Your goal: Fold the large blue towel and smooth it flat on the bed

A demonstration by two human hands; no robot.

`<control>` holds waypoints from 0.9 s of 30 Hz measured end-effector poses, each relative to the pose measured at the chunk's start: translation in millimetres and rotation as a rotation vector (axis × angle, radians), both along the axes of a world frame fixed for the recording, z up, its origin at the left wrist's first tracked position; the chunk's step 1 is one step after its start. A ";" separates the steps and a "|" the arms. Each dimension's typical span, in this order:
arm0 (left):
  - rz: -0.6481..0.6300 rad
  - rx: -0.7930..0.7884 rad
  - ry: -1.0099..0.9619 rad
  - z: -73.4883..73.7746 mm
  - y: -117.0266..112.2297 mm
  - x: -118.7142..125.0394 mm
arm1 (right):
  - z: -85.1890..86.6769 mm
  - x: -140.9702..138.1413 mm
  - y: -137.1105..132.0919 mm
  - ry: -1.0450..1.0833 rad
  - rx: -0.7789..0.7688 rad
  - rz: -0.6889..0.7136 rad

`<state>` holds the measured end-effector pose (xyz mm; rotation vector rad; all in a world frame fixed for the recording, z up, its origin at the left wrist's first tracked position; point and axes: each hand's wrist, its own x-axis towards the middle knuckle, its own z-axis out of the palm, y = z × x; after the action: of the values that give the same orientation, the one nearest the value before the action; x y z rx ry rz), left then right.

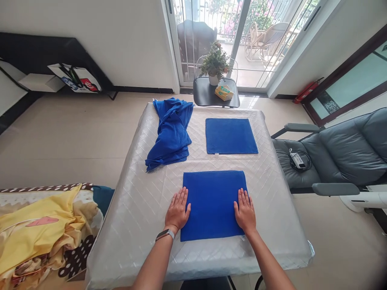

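Note:
A folded blue cloth [211,203] lies flat near the front of a table covered in a shiny quilted white sheet [136,193]. My left hand [177,210] rests palm down on the cloth's left edge, fingers stretched out. My right hand [244,211] lies flat on its right edge in the same way, fingers open. Neither hand holds anything. A second folded blue cloth [231,135] lies further back on the right. A loose heap of blue cloths [171,133] sits at the back left.
Behind the table stands a small dark side table [205,94] with a potted plant [215,64] and a tissue pack [223,92]. A grey armchair [332,157] is on the right, a patterned yellow blanket [39,225] at the left. Glass doors are at the back.

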<state>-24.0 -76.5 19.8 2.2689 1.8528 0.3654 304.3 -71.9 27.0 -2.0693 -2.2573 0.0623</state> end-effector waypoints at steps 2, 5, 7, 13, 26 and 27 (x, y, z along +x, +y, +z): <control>0.000 -0.007 0.001 1.0 0.1 0.3 | 0.6 -2.8 0.2 0.006 -0.001 -0.001; 0.007 -0.022 0.008 2.9 0.3 1.0 | 1.6 -4.2 0.6 0.011 -0.015 -0.003; 0.009 -0.028 0.011 3.7 0.5 1.4 | 1.8 -3.6 0.9 0.005 -0.020 -0.007; 0.000 -0.026 0.019 2.9 0.7 1.2 | 0.1 -3.0 1.1 -0.002 -0.007 -0.008; 0.002 0.010 -0.010 1.5 0.3 0.7 | -0.4 -5.1 0.9 -0.003 -0.004 -0.017; 0.001 0.010 -0.009 1.6 0.2 0.7 | -0.2 -4.7 1.2 -0.012 -0.006 -0.018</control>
<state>-23.3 -76.3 21.4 2.2688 1.8518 0.3854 299.5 -70.7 26.8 -2.0978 -2.2481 0.0553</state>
